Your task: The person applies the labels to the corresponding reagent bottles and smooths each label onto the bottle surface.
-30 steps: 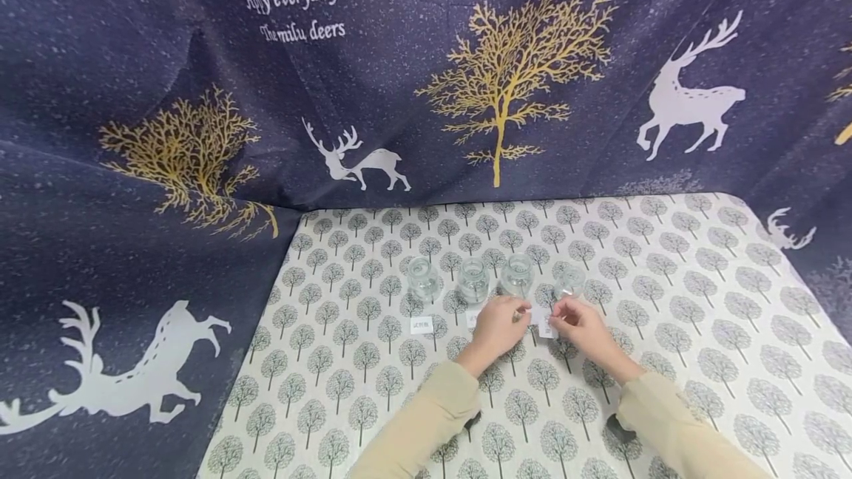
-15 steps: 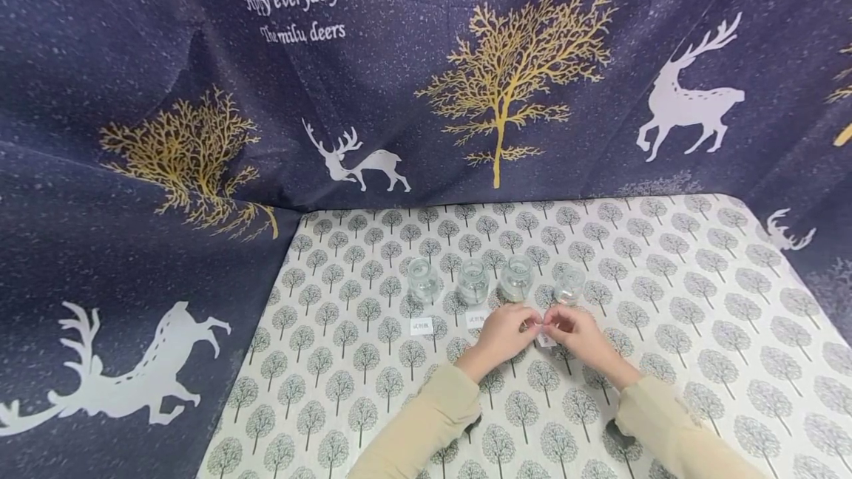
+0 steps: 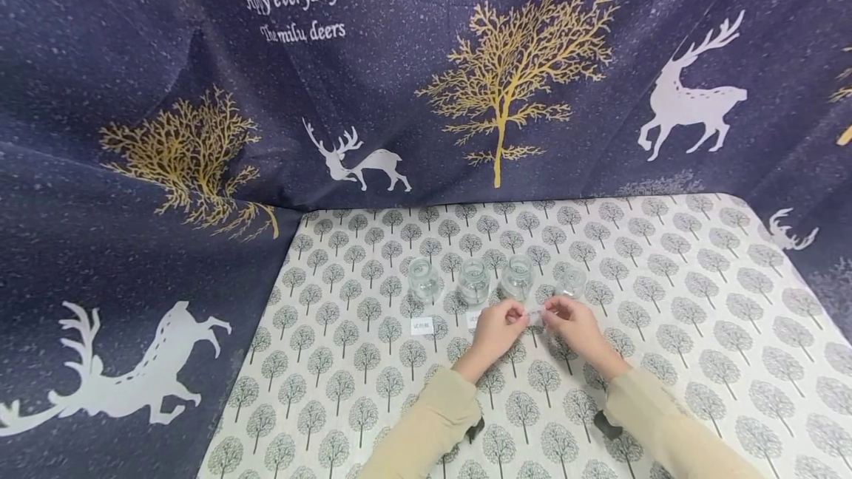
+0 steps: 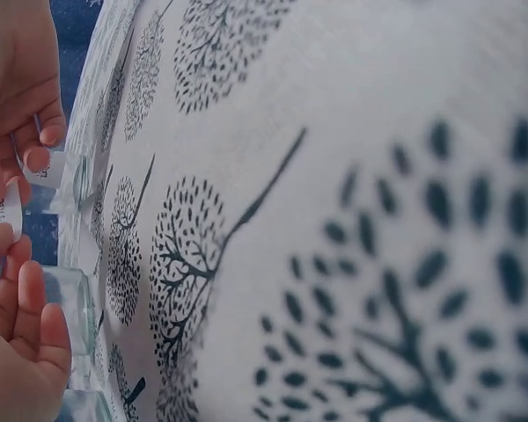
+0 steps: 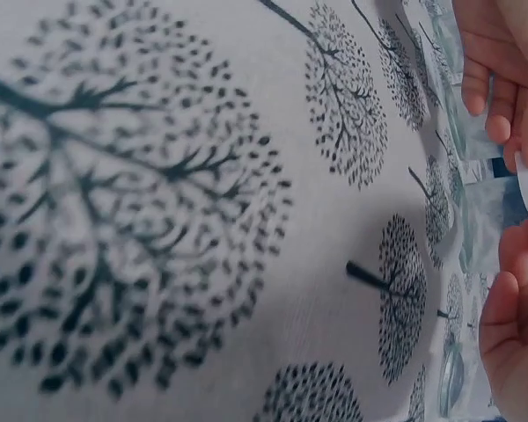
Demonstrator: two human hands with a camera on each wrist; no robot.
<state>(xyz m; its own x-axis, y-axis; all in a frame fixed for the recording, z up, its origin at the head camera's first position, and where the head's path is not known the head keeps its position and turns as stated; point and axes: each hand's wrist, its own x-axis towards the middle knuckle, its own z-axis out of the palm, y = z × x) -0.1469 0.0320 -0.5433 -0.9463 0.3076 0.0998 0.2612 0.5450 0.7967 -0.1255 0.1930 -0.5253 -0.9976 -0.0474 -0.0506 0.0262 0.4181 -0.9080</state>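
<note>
A small white label (image 3: 535,316) with dark print spans the gap between my two hands. My left hand (image 3: 495,327) pinches its left end between thumb and fingertips. At the other end, the right hand (image 3: 575,324) pinches it too. The left wrist view shows the label (image 4: 7,213) slightly bent between both sets of fingers. Just behind the hands stand clear glass jars, one (image 3: 517,277) beyond the left hand and another (image 3: 569,282) beyond the right. Another printed white piece (image 4: 48,167) shows behind the right fingers in the left wrist view.
Two more glass jars, the leftmost (image 3: 424,279) and its neighbour (image 3: 473,282), continue the row. Printed labels lie before them, one (image 3: 422,326) fully visible and one (image 3: 474,318) partly covered by the left hand. A tree-patterned cloth (image 3: 333,390) covers the table; a dark curtain (image 3: 399,94) hangs behind.
The hands were apart with the label tilted by the right fingers, then met fingertip to fingertip. Now they have drawn slightly apart and moved up toward the jars, the label stretched between them.
</note>
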